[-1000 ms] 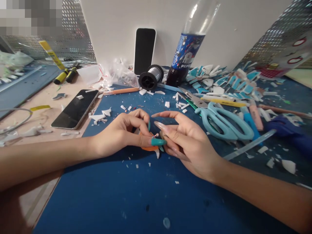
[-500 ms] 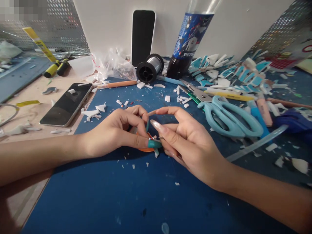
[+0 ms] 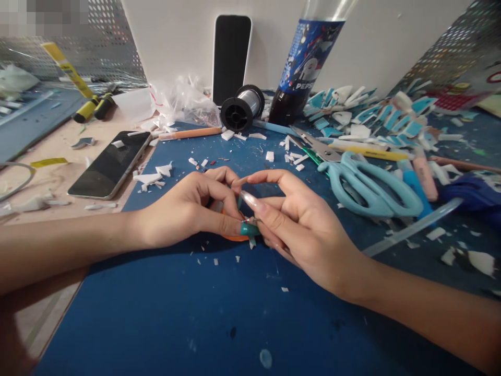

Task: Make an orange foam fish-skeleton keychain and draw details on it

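Note:
My left hand (image 3: 191, 209) rests on the blue mat (image 3: 195, 313) with its fingers curled and pressed down on a small orange piece (image 3: 234, 237), mostly hidden beneath them. Its thumb has a long teal nail. My right hand (image 3: 301, 224) meets it from the right, fingers bent, thumb and forefinger pinching a tiny thing at the left thumb's tip that I cannot make out. The fingertips of both hands touch.
Light blue scissors (image 3: 368, 185) lie right of my hands. Behind stand a thread spool (image 3: 241, 108), a cola bottle (image 3: 303, 62) and an upright phone (image 3: 230, 57). Another phone (image 3: 111, 164) lies at left. White and blue scraps (image 3: 371, 125), pens and a glue stick litter the mat.
My right hand has closed in on the left thumb's tip, its fingers going from stretched out to pinched. The view has shifted slightly; the left hand has stayed on the orange piece.

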The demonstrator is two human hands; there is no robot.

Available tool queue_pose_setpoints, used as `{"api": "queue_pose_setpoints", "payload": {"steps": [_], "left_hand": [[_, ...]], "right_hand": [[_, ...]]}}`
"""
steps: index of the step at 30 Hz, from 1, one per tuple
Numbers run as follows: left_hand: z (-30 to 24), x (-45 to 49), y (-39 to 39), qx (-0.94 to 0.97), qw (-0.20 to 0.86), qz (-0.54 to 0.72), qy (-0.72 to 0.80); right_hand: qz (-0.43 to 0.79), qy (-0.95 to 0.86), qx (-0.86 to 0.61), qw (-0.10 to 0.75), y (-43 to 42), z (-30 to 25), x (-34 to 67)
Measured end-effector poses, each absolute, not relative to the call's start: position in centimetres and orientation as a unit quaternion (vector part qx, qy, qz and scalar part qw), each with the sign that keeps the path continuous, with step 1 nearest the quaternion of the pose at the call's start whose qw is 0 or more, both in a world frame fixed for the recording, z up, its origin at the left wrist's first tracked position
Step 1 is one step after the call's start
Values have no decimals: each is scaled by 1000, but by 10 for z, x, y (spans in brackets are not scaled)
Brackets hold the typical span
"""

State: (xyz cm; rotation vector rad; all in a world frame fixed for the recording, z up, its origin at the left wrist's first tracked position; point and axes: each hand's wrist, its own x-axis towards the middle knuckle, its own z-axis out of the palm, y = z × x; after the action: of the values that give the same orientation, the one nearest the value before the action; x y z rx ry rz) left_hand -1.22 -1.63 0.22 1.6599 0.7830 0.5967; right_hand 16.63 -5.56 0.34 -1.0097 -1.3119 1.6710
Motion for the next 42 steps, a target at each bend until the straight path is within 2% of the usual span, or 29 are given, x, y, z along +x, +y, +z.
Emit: {"api": "queue_pose_setpoints", "payload": {"steps": [26, 42], "left_hand": [[2, -12, -15, 707, 564, 268, 333], [2, -11, -15, 716, 558, 252, 336]], "right_hand": [[637, -535, -390, 395, -58, 2, 168], [617, -587, -387, 353, -57, 4, 170]]}}
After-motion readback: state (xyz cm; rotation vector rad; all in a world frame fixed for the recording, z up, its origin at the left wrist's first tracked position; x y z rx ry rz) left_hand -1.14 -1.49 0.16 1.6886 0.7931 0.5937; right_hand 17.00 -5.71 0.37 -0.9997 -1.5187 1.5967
